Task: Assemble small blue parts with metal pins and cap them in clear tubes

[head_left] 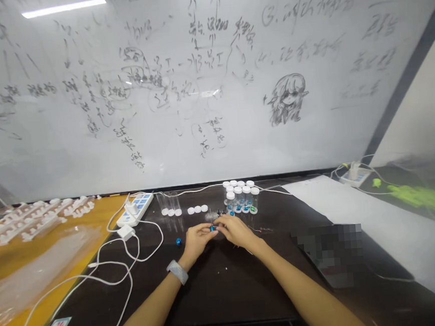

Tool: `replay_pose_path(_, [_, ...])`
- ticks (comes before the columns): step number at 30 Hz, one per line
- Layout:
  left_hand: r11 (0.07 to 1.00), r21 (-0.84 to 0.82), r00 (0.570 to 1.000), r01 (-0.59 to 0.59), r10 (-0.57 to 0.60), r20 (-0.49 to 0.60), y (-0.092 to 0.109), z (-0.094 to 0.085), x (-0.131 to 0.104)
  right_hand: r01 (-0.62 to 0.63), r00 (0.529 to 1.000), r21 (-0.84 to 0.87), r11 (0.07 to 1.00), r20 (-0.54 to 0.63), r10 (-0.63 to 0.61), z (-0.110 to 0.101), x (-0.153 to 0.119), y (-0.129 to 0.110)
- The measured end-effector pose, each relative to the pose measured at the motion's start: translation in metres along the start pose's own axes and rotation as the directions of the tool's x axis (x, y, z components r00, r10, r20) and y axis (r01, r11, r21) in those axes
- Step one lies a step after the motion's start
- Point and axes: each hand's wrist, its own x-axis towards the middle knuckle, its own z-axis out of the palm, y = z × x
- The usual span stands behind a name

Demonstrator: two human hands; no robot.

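Observation:
Near the middle of the dark table, my left hand (195, 242) pinches a small blue part (212, 228) with a thin rod standing up from it. The fingertips of my right hand (238, 230) close on the same part from the other side; anything else between them is too small to make out. A second small blue piece (178, 241) lies left of my left hand. Several clear tubes with white caps (255, 199), holding blue and green pieces, stand just beyond my right hand. Small dark pieces (220, 213) lie behind my fingers.
Clear tubes (170, 203) stand at the back left, beside loose white caps (197, 210). White cables run from a power strip (135, 209). Left is an orange surface with white plastic parts (37, 220) and a clear bag (45, 267). Right lie a dark flat device (334, 259) and white paper (356, 207).

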Motion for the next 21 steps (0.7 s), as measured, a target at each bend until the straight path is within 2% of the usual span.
replay_pose_path(3, [1.0,-0.021,1.0,0.009,-0.008,0.003,-0.0014,0.0002,0.0004,-0.031,0.999,-0.018,0.999,-0.021,0.031,0.0008,0.001,0.0002])
replay_pose_path(9, [1.0,-0.029,1.0,-0.003,0.003,0.003,-0.0031,0.0001,-0.0005,0.034,0.999,-0.157,0.987,-0.01,-0.036,-0.0002,0.0,-0.0052])
replay_pose_path(16, [0.999,-0.033,1.0,0.001,-0.002,-0.024,-0.0037,0.0001,0.0001,0.062,0.998,-0.048,0.997,0.03,-0.06,-0.0022,-0.0017,-0.0024])
replay_pose_path(21, [1.0,-0.026,1.0,-0.004,0.004,-0.03,-0.003,0.0002,0.0004,-0.005,1.0,-0.016,1.0,-0.02,0.005,-0.0003,0.0006,0.0018])
